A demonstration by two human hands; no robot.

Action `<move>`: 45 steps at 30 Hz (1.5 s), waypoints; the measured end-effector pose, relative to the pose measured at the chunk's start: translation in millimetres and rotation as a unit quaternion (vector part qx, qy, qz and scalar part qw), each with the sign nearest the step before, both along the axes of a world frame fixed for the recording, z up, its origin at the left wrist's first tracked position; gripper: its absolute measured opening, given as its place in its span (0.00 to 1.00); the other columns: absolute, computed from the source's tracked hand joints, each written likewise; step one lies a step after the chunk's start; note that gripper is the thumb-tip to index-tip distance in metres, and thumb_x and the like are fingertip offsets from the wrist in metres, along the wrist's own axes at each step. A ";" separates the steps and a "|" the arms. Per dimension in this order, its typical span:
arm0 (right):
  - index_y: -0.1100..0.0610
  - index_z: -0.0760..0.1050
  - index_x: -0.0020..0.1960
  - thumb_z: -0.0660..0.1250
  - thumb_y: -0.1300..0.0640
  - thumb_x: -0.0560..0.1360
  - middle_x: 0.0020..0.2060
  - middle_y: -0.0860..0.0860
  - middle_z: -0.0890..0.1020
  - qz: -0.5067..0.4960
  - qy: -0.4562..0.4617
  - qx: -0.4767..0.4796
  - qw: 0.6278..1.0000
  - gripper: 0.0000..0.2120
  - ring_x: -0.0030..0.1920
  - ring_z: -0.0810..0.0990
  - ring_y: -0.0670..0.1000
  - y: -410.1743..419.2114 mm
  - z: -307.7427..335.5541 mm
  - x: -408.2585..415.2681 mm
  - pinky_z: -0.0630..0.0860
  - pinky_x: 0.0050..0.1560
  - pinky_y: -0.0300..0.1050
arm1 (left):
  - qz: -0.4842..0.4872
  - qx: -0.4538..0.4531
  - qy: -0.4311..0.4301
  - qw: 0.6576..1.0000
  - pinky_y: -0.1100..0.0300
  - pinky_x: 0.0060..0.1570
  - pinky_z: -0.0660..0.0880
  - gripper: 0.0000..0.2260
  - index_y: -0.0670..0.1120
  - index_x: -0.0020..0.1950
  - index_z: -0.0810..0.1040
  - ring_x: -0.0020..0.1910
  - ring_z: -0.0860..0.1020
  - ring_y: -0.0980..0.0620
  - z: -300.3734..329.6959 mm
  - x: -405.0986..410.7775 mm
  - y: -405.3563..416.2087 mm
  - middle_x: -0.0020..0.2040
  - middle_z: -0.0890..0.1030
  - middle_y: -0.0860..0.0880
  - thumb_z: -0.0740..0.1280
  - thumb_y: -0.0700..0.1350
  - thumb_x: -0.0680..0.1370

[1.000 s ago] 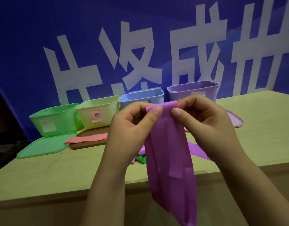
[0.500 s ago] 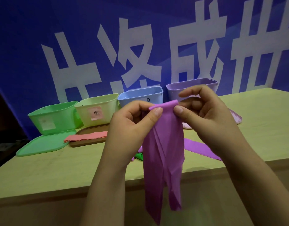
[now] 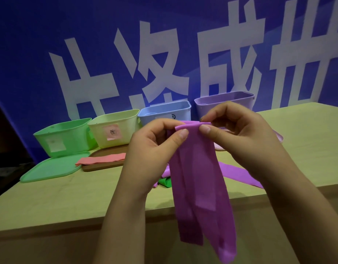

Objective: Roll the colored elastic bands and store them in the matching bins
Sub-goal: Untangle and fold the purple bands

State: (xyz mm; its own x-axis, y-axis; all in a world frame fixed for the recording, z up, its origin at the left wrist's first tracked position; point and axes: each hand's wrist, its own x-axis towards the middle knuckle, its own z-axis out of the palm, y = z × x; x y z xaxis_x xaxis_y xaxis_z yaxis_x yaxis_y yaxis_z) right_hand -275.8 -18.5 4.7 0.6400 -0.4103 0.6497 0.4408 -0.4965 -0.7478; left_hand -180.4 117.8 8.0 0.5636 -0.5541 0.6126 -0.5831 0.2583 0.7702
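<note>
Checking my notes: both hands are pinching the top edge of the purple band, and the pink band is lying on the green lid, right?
Not quite. The head view shows the pink band lying on the brown lid, beside the green lid. Both the left hand and right hand do pinch the purple band.

Materials and finishes: matt rubber, smooth plastic, wood.
Purple elastic band (image 3: 198, 178): thin, matt, rubbery sheet. Green bin (image 3: 63, 137) and green lid (image 3: 50, 169): smooth plastic. Table (image 3: 50, 199): pale wood-look, matt. Backdrop (image 3: 31, 44): printed matt.

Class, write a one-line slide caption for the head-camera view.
Both hands, left and right, roll a purple elastic band's top edge.
</note>
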 end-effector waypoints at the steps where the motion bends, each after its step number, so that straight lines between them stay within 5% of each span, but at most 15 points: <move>1: 0.51 0.77 0.43 0.70 0.58 0.71 0.39 0.47 0.81 -0.003 0.000 -0.005 1.000 0.04 0.42 0.80 0.44 -0.1 0.2 -0.7 0.79 0.41 0.37 | 0.003 -0.002 -0.003 1.000 0.67 0.39 0.76 0.07 0.50 0.45 0.82 0.42 0.80 0.59 0.0 -0.5 -0.5 0.40 0.83 0.53 0.68 0.38 0.73; 9: 0.51 0.79 0.46 0.70 0.56 0.72 0.41 0.45 0.80 -0.073 0.014 -0.125 0.989 0.03 0.44 0.78 0.44 2.8 1.2 0.2 0.77 0.45 0.38 | 0.008 0.003 -0.021 1.000 0.68 0.39 0.76 0.08 0.52 0.44 0.82 0.42 0.81 0.60 -0.8 -4.2 -1.2 0.39 0.83 0.57 0.69 0.39 0.73; 15: 0.51 0.78 0.43 0.68 0.58 0.73 0.37 0.45 0.81 0.005 0.020 -0.024 1.000 0.03 0.40 0.79 0.42 1.9 0.8 -5.2 0.77 0.39 0.35 | 0.043 0.024 0.013 0.999 0.57 0.46 0.80 0.13 0.55 0.49 0.81 0.46 0.81 0.58 -5.1 5.7 3.8 0.44 0.84 0.59 0.62 0.38 0.78; 22: 0.50 0.79 0.44 0.68 0.56 0.72 0.39 0.46 0.82 0.020 0.038 -0.015 0.999 0.02 0.42 0.81 0.46 8.5 -0.5 -4.9 0.81 0.44 0.43 | 0.016 0.000 0.072 0.997 0.63 0.36 0.78 0.18 0.59 0.61 0.72 0.34 0.82 0.55 -7.2 -11.0 -3.4 0.33 0.83 0.50 0.64 0.38 0.78; 29: 0.48 0.79 0.43 0.69 0.56 0.73 0.39 0.44 0.82 -0.030 0.001 -0.011 1.000 0.03 0.41 0.80 0.44 8.4 -5.7 -0.3 0.78 0.40 0.37 | -0.022 0.013 0.064 0.998 0.65 0.37 0.79 0.06 0.52 0.48 0.78 0.38 0.82 0.56 -9.0 -14.3 0.0 0.37 0.84 0.53 0.63 0.45 0.73; 45: 0.46 0.79 0.43 0.70 0.57 0.71 0.39 0.44 0.83 -0.026 -0.017 0.008 0.999 0.05 0.41 0.81 0.43 12.4 -15.8 4.8 0.78 0.41 0.35 | -0.010 -0.033 0.164 0.986 0.59 0.45 0.81 0.09 0.50 0.50 0.81 0.44 0.84 0.52 -17.4 -5.4 -4.2 0.43 0.86 0.50 0.65 0.42 0.73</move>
